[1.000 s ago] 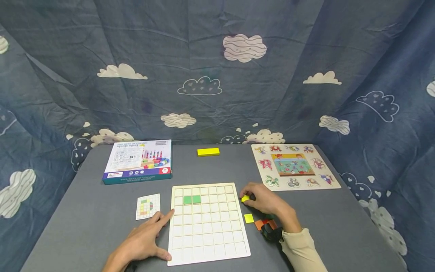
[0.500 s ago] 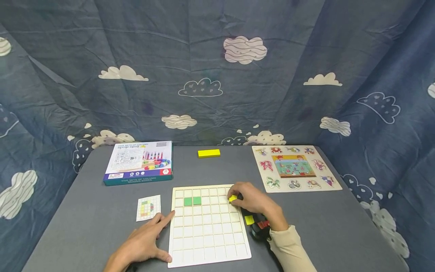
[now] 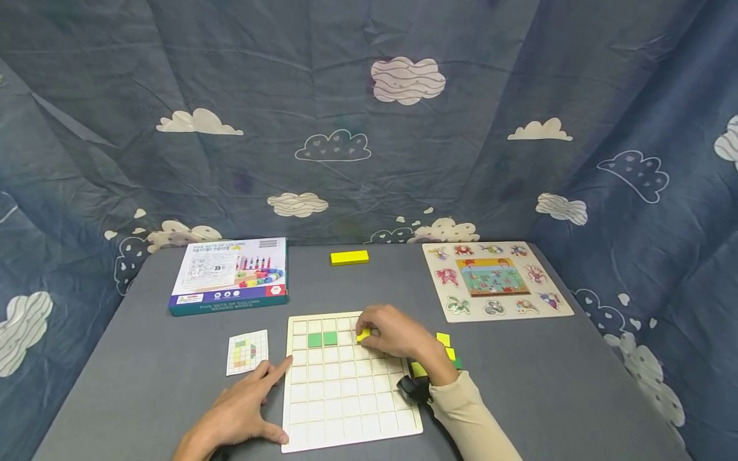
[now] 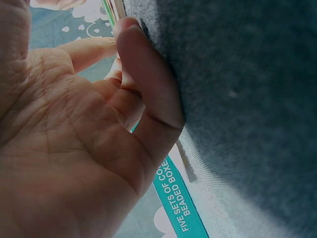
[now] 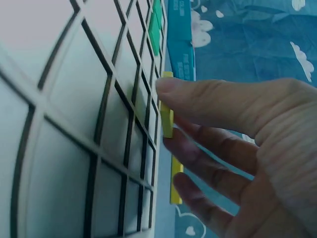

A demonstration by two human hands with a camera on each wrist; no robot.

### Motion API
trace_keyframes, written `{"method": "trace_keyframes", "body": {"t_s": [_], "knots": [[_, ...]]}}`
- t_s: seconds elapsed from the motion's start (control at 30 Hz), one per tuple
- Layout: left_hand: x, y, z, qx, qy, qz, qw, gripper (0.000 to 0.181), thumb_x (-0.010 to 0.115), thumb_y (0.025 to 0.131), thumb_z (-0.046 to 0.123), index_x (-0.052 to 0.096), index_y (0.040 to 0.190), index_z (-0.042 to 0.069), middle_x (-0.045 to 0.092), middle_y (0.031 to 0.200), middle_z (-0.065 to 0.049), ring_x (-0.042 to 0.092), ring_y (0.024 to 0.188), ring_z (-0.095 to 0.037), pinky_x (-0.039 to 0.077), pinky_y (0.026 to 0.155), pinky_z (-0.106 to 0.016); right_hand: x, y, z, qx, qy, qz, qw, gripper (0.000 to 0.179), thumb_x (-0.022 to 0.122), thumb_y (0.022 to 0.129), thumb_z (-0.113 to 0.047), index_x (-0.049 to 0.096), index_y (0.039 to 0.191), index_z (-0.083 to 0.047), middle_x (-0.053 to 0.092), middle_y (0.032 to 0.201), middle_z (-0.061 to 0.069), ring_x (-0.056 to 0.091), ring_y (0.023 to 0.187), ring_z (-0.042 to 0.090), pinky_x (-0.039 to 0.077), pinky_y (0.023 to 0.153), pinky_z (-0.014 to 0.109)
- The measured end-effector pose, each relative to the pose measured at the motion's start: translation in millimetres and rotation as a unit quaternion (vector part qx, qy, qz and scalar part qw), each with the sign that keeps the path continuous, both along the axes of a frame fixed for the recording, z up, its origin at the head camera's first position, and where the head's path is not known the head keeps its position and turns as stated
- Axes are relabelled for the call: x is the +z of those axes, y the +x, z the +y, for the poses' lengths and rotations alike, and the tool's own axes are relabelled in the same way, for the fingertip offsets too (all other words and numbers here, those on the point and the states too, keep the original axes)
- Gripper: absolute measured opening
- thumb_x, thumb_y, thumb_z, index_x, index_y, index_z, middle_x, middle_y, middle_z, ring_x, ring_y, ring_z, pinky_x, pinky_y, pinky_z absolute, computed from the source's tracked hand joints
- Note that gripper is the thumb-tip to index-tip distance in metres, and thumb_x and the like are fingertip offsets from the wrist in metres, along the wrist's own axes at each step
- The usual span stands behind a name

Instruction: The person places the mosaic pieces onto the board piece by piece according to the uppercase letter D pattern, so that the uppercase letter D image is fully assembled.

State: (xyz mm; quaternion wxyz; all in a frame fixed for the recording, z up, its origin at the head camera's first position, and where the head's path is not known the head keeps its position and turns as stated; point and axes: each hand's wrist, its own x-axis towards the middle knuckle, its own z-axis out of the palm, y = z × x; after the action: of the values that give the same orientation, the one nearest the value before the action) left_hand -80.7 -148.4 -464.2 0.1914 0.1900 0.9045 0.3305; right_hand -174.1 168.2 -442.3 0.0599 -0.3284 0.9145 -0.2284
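Note:
A white gridded board (image 3: 346, 410) lies on the grey table, with two green square tiles (image 3: 322, 339) side by side in its second row. My right hand (image 3: 394, 333) pinches a small yellow tile (image 3: 362, 335) over that same row, to the right of the green pair. In the right wrist view, thumb and fingertips grip this yellow tile (image 5: 167, 119) close to the grid. At the board's left edge, my left hand (image 3: 239, 406) rests with index finger and thumb spread apart, their tips touching the edge.
Loose yellow tiles (image 3: 442, 339) and a green piece (image 3: 458, 363) lie beside my right forearm, partly hidden. A pattern card (image 3: 248, 352) is left of the board. Behind stand a beaded-boxes carton (image 3: 230, 275), a yellow block (image 3: 349, 257) and a sea-animal puzzle board (image 3: 498, 282).
Carrying the yellow tile, my right hand has moved left from the table beside the board to over the grid. My left hand stays at the edge.

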Motion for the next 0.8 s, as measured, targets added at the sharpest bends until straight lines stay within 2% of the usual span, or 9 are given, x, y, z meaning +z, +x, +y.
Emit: {"method": "trace_keyframes", "body": {"t_s": [0.23,0.37,0.63,0.8], "knots": [[1.0,0.0,-1.7,0.0,-0.004,0.0,1.0,0.121,0.094,0.057,0.046,0.033,0.158,0.02,0.044,0.107,0.005,0.043,0.074,-0.008,0.03,0.063,-0.039,-5.0,-4.6,-13,0.005,-0.02,0.031,0.9993,0.014,0.081,0.084,-0.013,0.074,0.097,-0.01,0.071,0.096,0.0,0.064,0.088,0.012,0.052,0.081,0.028],[0.4,1.4,-3.5,-0.006,0.002,-0.004,1.0,0.12,0.093,0.058,0.046,0.033,0.158,0.019,0.043,0.108,0.005,0.042,0.074,-0.008,0.03,0.062,-0.037,-6.5,-5.0,-21,0.006,-0.023,0.032,0.9992,0.015,0.081,0.084,-0.014,0.075,0.098,-0.01,0.072,0.096,0.0,0.066,0.087,0.012,0.053,0.079,0.025],[1.4,0.6,-5.4,-0.002,-0.004,0.005,1.0,0.121,0.092,0.057,0.049,0.032,0.158,0.021,0.044,0.108,0.006,0.042,0.073,-0.007,0.03,0.061,-0.035,-4.0,-1.6,-29,0.01,0.006,0.038,0.9992,0.013,0.082,0.084,-0.014,0.075,0.095,-0.012,0.072,0.095,-0.001,0.061,0.081,0.008,0.051,0.075,0.023],[1.5,-0.9,-2.7,-0.002,0.0,-0.003,1.0,0.121,0.093,0.057,0.048,0.033,0.158,0.02,0.044,0.11,0.006,0.042,0.074,-0.008,0.03,0.062,-0.038,-5.6,0.2,-32,0.013,0.023,0.039,0.9989,0.01,0.079,0.085,-0.013,0.074,0.094,-0.013,0.071,0.094,-0.003,0.062,0.086,0.011,0.051,0.081,0.028]]}}
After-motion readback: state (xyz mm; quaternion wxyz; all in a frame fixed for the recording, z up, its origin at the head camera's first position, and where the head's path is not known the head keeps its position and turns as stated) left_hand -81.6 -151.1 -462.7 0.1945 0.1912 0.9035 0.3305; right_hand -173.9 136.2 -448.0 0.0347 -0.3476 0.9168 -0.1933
